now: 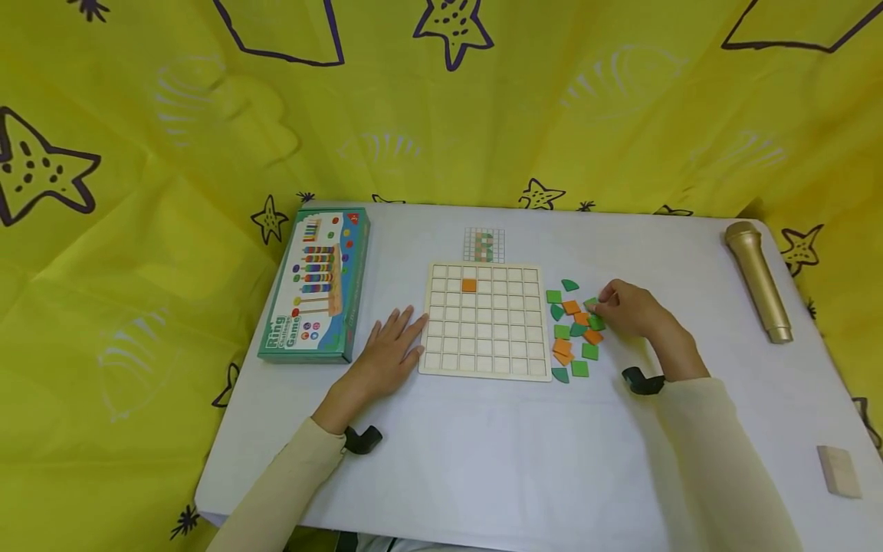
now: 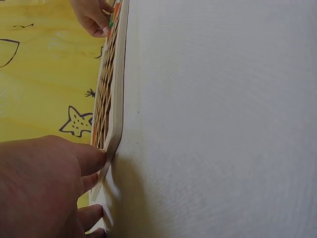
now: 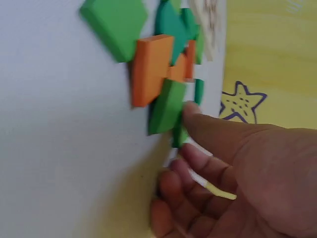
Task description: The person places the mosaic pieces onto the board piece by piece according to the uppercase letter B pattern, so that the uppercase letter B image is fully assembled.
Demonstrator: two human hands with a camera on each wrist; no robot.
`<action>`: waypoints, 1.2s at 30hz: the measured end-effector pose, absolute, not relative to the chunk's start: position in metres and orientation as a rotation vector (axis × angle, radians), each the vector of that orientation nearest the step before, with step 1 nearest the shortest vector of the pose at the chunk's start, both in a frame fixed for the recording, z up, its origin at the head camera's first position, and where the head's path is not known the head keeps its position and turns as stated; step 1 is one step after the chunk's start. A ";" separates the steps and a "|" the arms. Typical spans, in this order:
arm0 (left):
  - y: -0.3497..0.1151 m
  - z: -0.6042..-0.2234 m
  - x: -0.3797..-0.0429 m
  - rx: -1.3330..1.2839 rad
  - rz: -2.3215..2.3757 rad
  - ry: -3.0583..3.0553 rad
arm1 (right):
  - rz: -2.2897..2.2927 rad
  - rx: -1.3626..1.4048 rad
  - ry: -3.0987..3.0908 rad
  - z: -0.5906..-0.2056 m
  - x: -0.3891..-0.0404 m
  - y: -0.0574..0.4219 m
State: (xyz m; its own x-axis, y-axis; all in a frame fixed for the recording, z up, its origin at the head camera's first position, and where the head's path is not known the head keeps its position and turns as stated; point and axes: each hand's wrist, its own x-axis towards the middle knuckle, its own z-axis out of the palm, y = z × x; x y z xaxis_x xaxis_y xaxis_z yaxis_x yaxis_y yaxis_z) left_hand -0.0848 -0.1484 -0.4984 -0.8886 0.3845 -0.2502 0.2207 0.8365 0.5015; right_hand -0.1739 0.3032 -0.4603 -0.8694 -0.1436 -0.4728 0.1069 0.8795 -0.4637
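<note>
Green tile is pinched by the right hand; left hand, fingers spread, touches grid board.

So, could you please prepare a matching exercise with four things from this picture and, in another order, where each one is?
1. left hand
2. right hand
3. gold microphone
4. lone orange tile

A. near the right edge of the table
B. inside a cell of the board
C. at the loose tiles
D. touching the board's left edge

Pairs: 1-D; 2-C; 3-A; 4-B
</note>
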 end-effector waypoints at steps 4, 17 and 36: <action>-0.148 -0.499 -0.085 0.461 0.677 2.670 | -0.700 -0.025 2.591 -0.465 -0.174 0.300; -0.148 -0.499 -0.085 0.460 0.671 2.675 | -0.853 -0.096 2.646 -0.482 -0.172 0.297; -0.148 -0.498 -0.084 0.447 0.675 2.677 | -0.951 -0.053 2.738 -0.492 -0.195 0.286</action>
